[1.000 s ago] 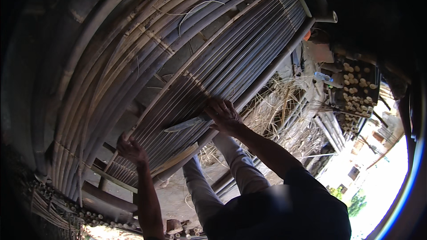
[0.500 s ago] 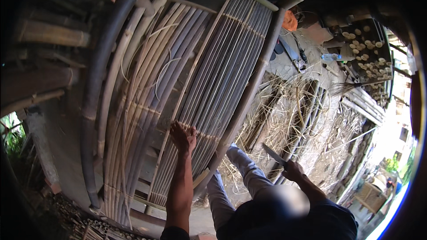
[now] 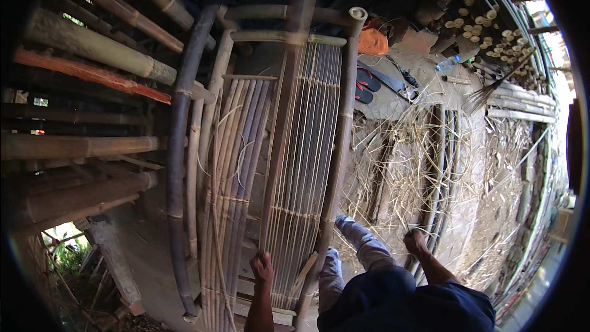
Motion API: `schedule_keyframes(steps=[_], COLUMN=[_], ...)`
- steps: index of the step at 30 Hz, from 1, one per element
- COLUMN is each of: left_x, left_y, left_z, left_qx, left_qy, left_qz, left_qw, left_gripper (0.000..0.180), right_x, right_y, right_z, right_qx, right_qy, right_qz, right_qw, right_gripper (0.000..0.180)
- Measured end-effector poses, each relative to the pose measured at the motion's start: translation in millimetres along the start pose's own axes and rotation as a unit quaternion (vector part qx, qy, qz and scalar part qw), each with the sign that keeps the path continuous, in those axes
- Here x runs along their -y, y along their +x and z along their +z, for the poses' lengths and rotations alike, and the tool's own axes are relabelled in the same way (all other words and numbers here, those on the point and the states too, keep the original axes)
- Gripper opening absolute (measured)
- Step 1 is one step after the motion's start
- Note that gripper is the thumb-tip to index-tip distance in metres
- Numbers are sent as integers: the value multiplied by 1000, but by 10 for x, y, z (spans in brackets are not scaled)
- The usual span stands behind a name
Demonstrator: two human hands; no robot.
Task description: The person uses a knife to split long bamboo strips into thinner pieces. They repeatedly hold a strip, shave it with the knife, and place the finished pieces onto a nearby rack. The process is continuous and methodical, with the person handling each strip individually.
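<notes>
The left hand (image 3: pixel 262 266) gripped a long brown strip (image 3: pixel 285 117); the right hand (image 3: pixel 416 243) was curled, contents unclear, pale shavings (image 3: pixel 409 160) and sandals (image 3: pixel 369 78) beyond it.

Long strip (image 3: pixel 285 110): shows mid-brn, paler up top
Slat panel (image 3: pixel 307 160): pale stripes line dk brn
Sandals (image 3: pixel 368 80): red straps pop vs. blk soles
Crumpled bundle (image 3: pixel 373 41): brt orange
Trousers (image 3: pixel 367 247): lt grey-blue
</notes>
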State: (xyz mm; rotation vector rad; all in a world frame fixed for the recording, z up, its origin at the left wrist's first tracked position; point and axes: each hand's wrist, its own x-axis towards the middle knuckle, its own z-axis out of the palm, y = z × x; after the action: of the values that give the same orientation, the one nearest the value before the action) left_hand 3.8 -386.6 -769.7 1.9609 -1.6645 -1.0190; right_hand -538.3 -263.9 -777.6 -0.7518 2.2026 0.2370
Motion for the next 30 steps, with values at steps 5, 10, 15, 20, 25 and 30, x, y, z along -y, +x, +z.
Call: schedule_keyframes(steps=[5, 10, 15, 20, 25, 30], left_x=[-748, -1891, -1747, -1087, -2375, -3499], left_y=[-492, -227, -786, -1478, -1116, -524], left_z=[-239, -152, -504, -746, -964, -710], left_qx=[17, 115, 112, 206, 231, 142], left_qy=[-97, -182, -119, -47, -166, -337], left_qz=[58, 97, 156, 36, 155, 123], left_qw=[993, 972, 974, 977, 946, 922], left_gripper=[38, 41, 50, 52, 47, 32], right_x=[1964, 3157, 3275, 3236, 3244, 3218], right_y=[-152, -833, -1114, -1480, -2009, -2299], right_z=[-851, -2051, -2604, -2379, -1721, -1815], right_qx=[137, 142, -58, -202, 93, 103], right_qy=[552, 813, 724, 652, 748, 657], right_qz=[-186, -265, -379, -388, -363, -468], right_qw=[801, 499, 574, 620, 547, 582], right_gripper=[41, 55, 44, 30, 20, 33])
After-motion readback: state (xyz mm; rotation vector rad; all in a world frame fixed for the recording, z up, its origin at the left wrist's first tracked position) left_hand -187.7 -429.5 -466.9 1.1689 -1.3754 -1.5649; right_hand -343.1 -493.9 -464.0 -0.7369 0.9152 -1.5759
